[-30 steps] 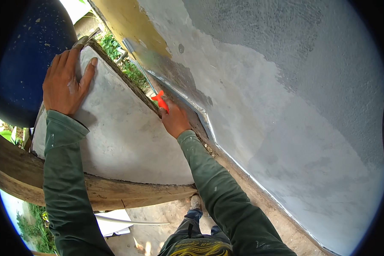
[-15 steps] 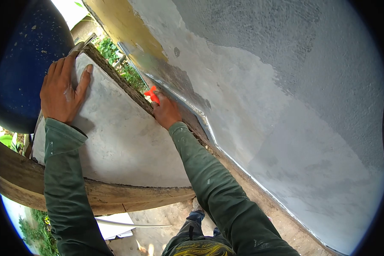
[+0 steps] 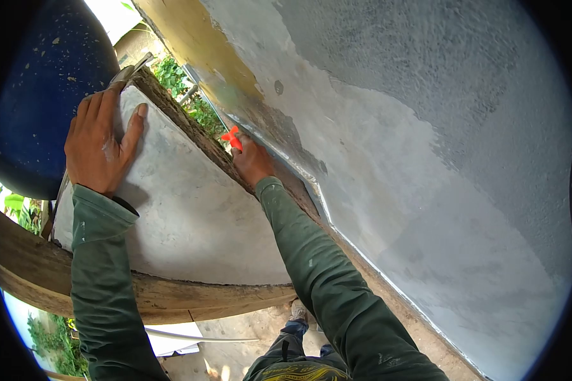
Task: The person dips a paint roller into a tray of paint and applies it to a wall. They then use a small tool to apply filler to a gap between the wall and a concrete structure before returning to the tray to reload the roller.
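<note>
My left hand (image 3: 98, 146) lies with its fingers spread on the upper left corner of a smooth grey slab (image 3: 190, 222), beside the blue drum. The fingertips reach over the slab's far edge. My right hand (image 3: 253, 159) is closed around an orange-red object (image 3: 232, 137), whose lower part is hidden in the fingers. That hand is in the narrow gap between the slab's rough edge (image 3: 190, 124) and the painted wall (image 3: 375, 159).
A blue drum (image 3: 51, 95) stands at the upper left. A wooden beam (image 3: 216, 298) runs along the slab's near side. Green plants (image 3: 203, 117) show through the gap. A pale board (image 3: 171, 336) and my shoe (image 3: 299, 310) are below.
The whole view has shifted slightly, so slab and wall appear a little further right. Both hands keep about the same places on the slab and in the gap.
</note>
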`<state>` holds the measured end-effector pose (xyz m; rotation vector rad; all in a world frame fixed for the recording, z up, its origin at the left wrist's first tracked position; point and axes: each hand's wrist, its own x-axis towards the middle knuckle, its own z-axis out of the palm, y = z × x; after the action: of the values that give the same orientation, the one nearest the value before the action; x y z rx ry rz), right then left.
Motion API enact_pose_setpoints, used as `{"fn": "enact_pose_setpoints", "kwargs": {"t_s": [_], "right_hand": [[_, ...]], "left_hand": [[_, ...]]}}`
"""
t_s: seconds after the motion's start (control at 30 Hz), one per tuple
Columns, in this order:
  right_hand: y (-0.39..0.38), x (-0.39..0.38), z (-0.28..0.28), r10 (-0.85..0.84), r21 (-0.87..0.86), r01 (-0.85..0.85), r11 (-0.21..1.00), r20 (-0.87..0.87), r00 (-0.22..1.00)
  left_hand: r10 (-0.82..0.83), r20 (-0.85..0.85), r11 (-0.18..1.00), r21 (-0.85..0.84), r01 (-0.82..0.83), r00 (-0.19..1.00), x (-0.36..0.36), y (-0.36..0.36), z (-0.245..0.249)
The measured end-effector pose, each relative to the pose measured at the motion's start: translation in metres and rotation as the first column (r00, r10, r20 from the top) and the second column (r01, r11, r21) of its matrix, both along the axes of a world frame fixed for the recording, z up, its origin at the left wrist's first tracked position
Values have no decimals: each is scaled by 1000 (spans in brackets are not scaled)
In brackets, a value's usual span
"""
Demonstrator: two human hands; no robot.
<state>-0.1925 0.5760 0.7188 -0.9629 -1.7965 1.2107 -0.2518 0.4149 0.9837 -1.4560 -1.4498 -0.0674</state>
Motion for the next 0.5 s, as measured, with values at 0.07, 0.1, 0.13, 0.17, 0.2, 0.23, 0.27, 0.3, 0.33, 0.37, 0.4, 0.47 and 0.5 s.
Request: {"fn": "enact_pose_setpoints", "kwargs": {"t_s": [0.07, 0.1, 0.13, 0.17, 0.2, 0.23, 0.27, 0.3, 0.33, 0.37, 0.4, 0.47, 0.5], "right_hand": [[5, -7, 1, -18, 19, 17, 1000, 38, 999], [6, -8, 1, -24, 30, 23, 999, 37, 999], [6, -8, 1, -31, 40, 30, 999, 37, 999], [4, -6, -1, -29, 39, 28, 999, 37, 999], [2, 0, -3, -32, 52, 31, 998, 20, 999], [-1, 7, -6, -36, 66, 35, 997, 4, 999], [-5, 15, -9, -38, 65, 37, 997, 7, 999], [-12, 26, -11, -39, 51, 40, 998, -9, 999], [-19, 36, -13, -41, 38, 42, 998, -24, 999], [-27, 46, -14, -44, 37, 44, 998, -20, 999], [-35, 57, -16, -44, 41, 45, 998, -24, 999], [-51, 78, -22, -50, 41, 51, 998, -29, 998], [-60, 89, -24, -52, 52, 55, 997, -49, 997]], "left_hand": [[-15, -24, 1000, 15, 15, 1000, -1, 1, 0], [-11, -22, 1000, 14, 12, 1000, -1, 1, 0], [-8, -18, 1000, 13, 8, 1000, 0, 1, 0], [-6, -18, 1000, 12, 7, 1000, 0, 0, 0], [7, 4, 1000, 3, -7, 1000, 1, -1, 1], [19, 27, 1000, -7, -18, 999, 2, -1, 1], [17, 29, 1000, -8, -16, 999, 1, -1, 0], [19, 22, 1000, -7, -18, 1000, 0, 0, 0], [21, 16, 1000, -6, -21, 1000, -1, -1, 0], [18, 20, 1000, -7, -18, 1000, -2, -1, 0], [3, -2, 1000, 6, -3, 1000, -2, -1, 0], [-16, -24, 1000, 15, 16, 1000, -4, 0, 0], [-7, -31, 1000, 18, 8, 1000, -6, 0, -1]]}}
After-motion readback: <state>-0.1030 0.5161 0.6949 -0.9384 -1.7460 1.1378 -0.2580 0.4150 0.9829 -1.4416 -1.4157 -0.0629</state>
